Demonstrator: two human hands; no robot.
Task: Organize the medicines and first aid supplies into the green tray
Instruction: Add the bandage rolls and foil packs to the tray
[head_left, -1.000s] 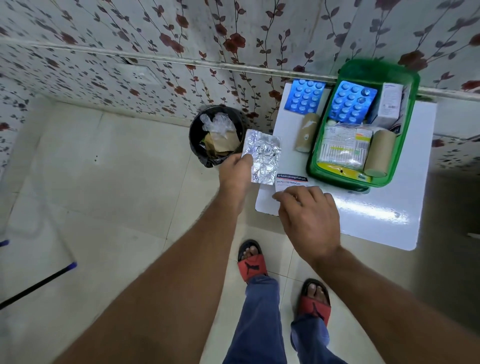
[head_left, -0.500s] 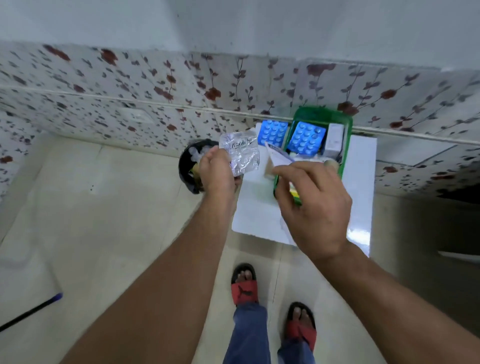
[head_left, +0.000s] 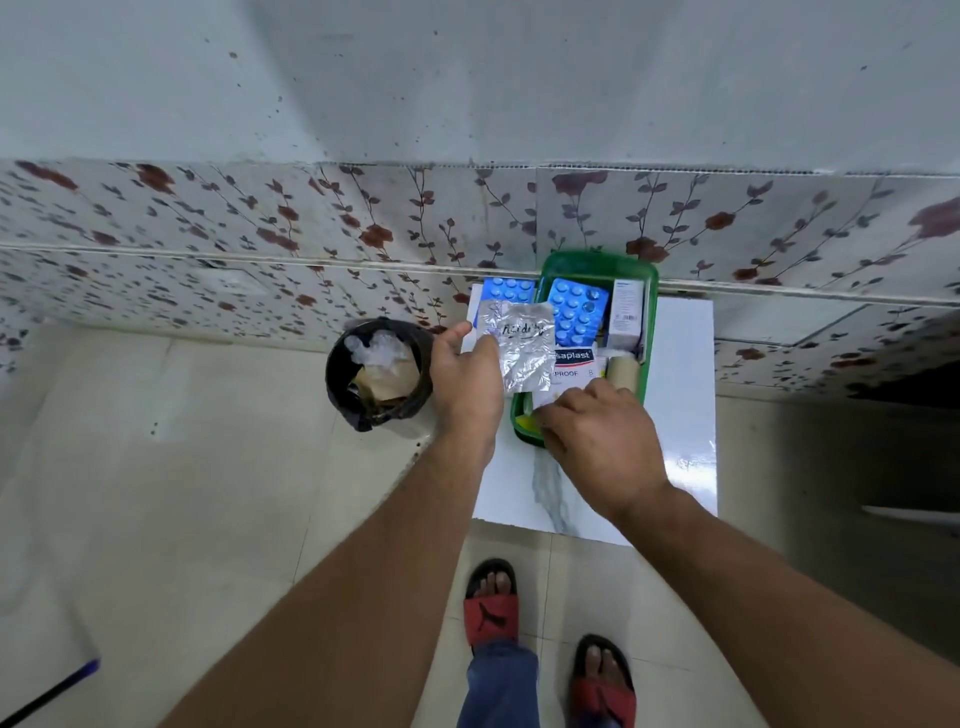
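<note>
Green tray (head_left: 651, 332) sat on the white counter (head_left: 680, 415), far end against the tiled wall. Inside: a blue blister pack (head_left: 577, 310), a white box (head_left: 625, 317) standing at the right, a tan bandage roll (head_left: 623, 370), something yellow at the near left corner.

Plaster box (head_left: 571, 364) ("...saplast", "...PROOF" readable) lay over the tray's near half, right hand (head_left: 597, 441) on its near end, fingers (head_left: 550, 410) curled down around it. Half a second before, that hand held the box up in the air above the counter; a second before, it was just reaching for it flat on the counter. So the box went counter to tray.

Left hand (head_left: 467, 379) pinched a crumpled foil strip (head_left: 519, 345) by its left edge, thumb on top, strip held over the tray's left rim. Same grip as in both earlier frames; strip moved right, from over the counter edge toward the tray.

Second blue blister pack (head_left: 506, 290) lay on the counter just left of the tray, partly hidden by the foil, unchanged. The second bandage roll seen earlier beside the tray was hidden behind the foil.

Black bin (head_left: 379, 374) with waste stood on the floor left of the counter.
</note>
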